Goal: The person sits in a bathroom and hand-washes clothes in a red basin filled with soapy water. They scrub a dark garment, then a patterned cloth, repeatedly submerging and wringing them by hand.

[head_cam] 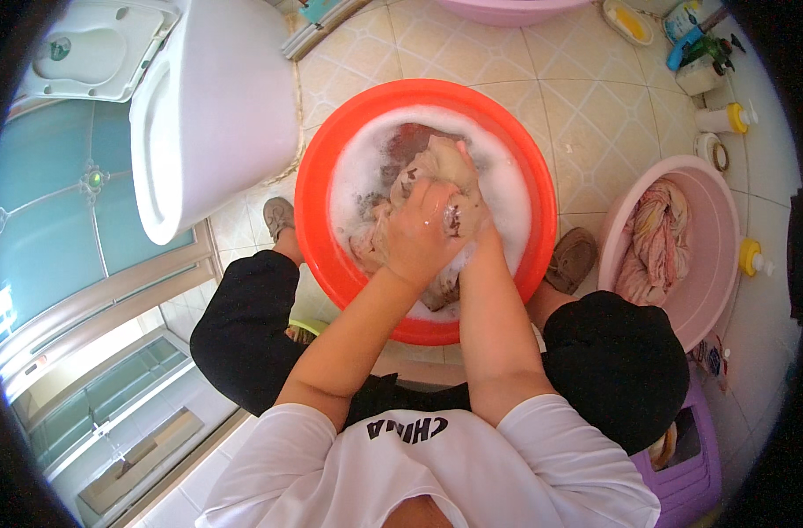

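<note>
Between my knees stands a red plastic basin (319, 218) filled with sudsy, greyish water (507, 178). A wet beige cloth with dark marks (441, 165) is bunched up in the middle, partly above the foam. My left hand (421, 224) is closed over the near side of this cloth, foam on its knuckles. My right hand (475, 221) grips the cloth from the right, its fingers mostly hidden by fabric and suds. Both hands are close together. Part of the cloth hangs into the water below my wrists.
A pink tub (711, 264) holding a twisted pink cloth (655, 244) stands at my right. Pump bottles (721, 119) line the right wall. A white toilet (223, 112) is at the upper left. Behind my right knee is a purple plastic container (688, 475). Another pink basin (513, 10) shows at the top.
</note>
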The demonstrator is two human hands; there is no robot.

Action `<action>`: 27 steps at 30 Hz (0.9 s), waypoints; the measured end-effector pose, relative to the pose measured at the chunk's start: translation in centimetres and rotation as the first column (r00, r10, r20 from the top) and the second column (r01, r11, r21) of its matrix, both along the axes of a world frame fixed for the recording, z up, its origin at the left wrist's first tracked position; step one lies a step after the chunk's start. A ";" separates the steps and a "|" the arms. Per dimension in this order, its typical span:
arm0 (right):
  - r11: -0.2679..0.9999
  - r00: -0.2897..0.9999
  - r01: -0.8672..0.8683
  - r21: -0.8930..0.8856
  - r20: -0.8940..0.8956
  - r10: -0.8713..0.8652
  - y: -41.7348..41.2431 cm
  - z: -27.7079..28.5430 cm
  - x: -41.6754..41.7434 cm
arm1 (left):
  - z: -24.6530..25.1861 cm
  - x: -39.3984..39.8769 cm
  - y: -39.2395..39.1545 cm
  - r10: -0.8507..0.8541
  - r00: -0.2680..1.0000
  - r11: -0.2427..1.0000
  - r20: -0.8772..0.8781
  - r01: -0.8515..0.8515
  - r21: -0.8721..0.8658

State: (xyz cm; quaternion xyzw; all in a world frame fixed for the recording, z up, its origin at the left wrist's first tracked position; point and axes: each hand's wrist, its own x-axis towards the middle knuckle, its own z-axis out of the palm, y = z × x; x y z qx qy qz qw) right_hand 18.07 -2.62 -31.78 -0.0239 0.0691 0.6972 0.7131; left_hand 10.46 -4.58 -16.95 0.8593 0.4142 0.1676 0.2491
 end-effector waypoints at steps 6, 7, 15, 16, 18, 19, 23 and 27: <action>0.959 0.720 -0.039 -0.280 0.658 0.221 2.5 -3.0 -0.9 | -0.8 -0.6 3.6 0.123 0.992 0.991 -0.019 -0.123 -0.043; 0.876 0.784 0.010 -0.481 0.548 0.292 1.8 1.0 -1.1 | -1.3 -1.4 4.8 0.183 0.979 0.975 -0.090 -0.192 -0.112; 0.745 0.520 0.240 -0.623 0.730 0.443 0.4 7.3 2.3 | -10.5 -10.7 12.2 0.331 0.929 0.900 0.168 -0.257 -0.353; 0.748 0.409 0.325 -0.579 0.799 0.441 -0.1 5.9 2.2 | -10.7 -10.3 11.5 0.248 0.965 0.932 0.086 -0.213 -0.292; 0.750 0.126 0.427 -0.505 0.855 0.503 -0.7 2.9 0.9 | -10.8 -9.7 8.6 0.095 0.991 0.979 -0.093 -0.110 -0.171; 0.750 -0.043 0.452 -0.483 0.828 0.559 -1.3 1.7 -0.2 | -11.1 -9.3 7.4 0.061 0.980 0.980 -0.188 -0.095 -0.178; 0.712 -0.008 0.350 -0.609 0.758 0.652 -2.5 0.2 -0.7 | -12.7 -8.4 6.0 -0.030 0.900 0.928 -0.435 -0.137 -0.347; 0.592 0.344 0.243 -0.768 0.639 0.688 -2.3 -1.1 -0.7 | -18.1 -10.5 7.9 0.112 0.887 0.835 -0.449 -0.329 -0.442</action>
